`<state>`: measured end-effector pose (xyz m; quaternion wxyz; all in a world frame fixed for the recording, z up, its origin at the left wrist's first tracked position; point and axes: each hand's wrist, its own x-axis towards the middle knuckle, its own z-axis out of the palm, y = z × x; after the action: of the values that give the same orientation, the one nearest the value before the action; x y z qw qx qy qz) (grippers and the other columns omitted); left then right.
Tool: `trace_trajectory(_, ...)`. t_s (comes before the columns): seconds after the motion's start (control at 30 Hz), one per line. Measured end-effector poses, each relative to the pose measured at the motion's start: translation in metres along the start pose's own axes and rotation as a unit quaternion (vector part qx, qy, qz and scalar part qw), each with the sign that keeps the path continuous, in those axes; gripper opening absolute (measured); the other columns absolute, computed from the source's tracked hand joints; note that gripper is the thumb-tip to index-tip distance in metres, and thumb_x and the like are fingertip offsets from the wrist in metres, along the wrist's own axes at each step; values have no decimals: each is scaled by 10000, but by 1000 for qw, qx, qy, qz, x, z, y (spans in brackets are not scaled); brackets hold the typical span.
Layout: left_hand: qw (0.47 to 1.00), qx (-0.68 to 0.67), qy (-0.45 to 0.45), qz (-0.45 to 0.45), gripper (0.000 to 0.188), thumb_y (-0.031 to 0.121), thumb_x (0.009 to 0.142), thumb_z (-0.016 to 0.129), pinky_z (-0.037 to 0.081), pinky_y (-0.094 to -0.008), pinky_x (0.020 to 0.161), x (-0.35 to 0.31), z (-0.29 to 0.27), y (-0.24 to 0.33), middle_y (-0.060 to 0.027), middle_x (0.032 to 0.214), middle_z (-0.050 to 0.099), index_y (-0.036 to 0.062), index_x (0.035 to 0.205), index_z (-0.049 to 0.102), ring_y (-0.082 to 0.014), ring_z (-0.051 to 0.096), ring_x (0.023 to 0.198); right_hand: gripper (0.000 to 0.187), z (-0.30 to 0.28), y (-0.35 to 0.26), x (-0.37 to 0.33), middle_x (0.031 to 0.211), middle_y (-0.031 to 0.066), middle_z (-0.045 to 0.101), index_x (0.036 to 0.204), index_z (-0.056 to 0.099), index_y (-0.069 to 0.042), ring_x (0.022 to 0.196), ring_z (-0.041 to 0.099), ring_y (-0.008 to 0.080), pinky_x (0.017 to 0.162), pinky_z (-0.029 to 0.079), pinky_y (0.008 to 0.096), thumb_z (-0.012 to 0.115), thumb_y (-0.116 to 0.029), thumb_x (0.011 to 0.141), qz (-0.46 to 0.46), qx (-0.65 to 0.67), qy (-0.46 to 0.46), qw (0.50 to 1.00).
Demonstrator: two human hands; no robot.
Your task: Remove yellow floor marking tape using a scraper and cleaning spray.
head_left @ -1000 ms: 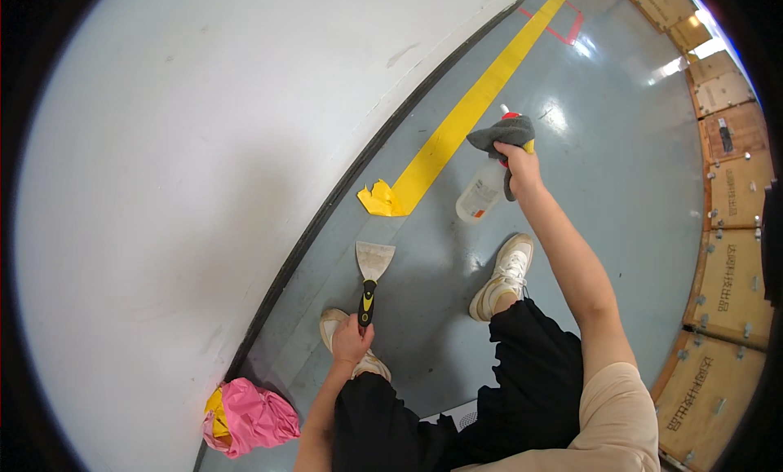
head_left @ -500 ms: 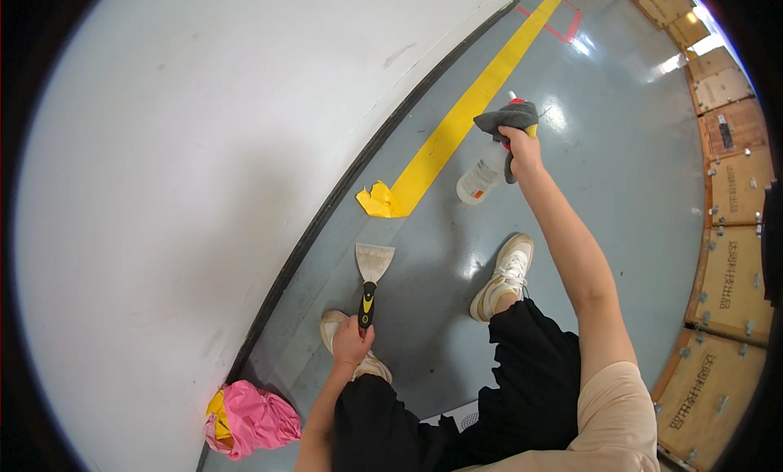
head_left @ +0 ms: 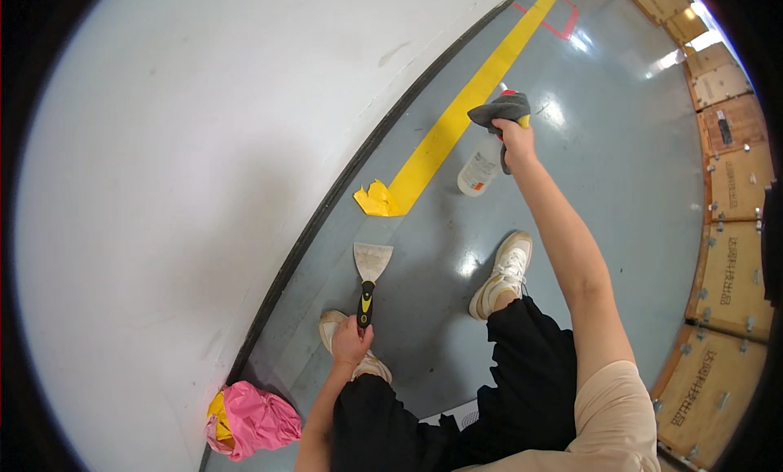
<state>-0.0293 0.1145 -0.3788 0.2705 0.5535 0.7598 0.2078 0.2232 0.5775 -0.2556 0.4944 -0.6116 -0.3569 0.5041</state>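
My left hand [head_left: 351, 341] is closed round the black and yellow handle of a scraper [head_left: 373, 264], its wide metal blade pointing away from me. Out to the right, my right hand [head_left: 516, 142] grips a clear spray bottle [head_left: 479, 169] with a red and white head. A dark grey cloth [head_left: 499, 109] is bunched in that same hand and drapes over the bottle's top. Beyond the scraper blade, yellow floor tape [head_left: 457, 121] runs away along the wall. Its near end is a peeled, crumpled flap [head_left: 377, 200] of tape.
A white wall [head_left: 179, 187] with a black base strip borders the grey floor [head_left: 620, 227] on the left. A pink bag [head_left: 259, 419] with yellow material inside sits against it. Wooden crates [head_left: 730, 276] line the right side. Red tape marks [head_left: 571, 24] lie at the far end.
My right hand has shifted slightly up and left with the spray bottle and cloth. The left hand and the scraper stay almost where they were.
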Motion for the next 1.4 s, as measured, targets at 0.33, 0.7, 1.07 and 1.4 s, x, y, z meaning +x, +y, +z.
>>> trace_trajectory(0.33, 1000, 1, 1, 3, 249, 260, 769, 644, 435, -420, 557, 1, -1, 1, -73, 631, 526, 66, 751, 487, -288, 556, 609, 290, 11, -6, -39, 951, 73, 622, 1028, 603, -15, 857, 595, 188, 766, 475, 326, 630, 24, 743, -12, -13, -58, 998)
trace_trajectory(0.7, 1000, -1, 3, 1, 245, 266, 774, 639, 437, -419, 566, -3, -1, -2, -76, 632, 528, 66, 767, 499, -289, 554, 606, 312, 26, 20, -103, 971, 80, 636, 1047, 603, -1, 880, 608, 191, 816, 482, 317, 628, 40, 739, 44, -74, -205, 975)
trace_trajectory(1.07, 1000, -7, 11, 6, 235, 270, 776, 638, 435, -413, 545, 0, -2, -2, -58, 602, 523, 78, 773, 502, -279, 553, 580, 377, -5, 27, -81, 999, 56, 631, 1083, 594, -40, 916, 596, 196, 820, 476, 317, 633, 68, 724, 91, -44, -99, 990)
trace_trajectory(1.4, 1000, -19, 7, 2, 239, 271, 774, 640, 430, -412, 533, -1, 1, -2, -55, 593, 515, 83, 772, 494, -272, 551, 582, 297, -89, 42, -11, 982, 44, 635, 1036, 619, -25, 886, 593, 158, 805, 461, 297, 707, -49, 754, -142, -11, -12, 990)
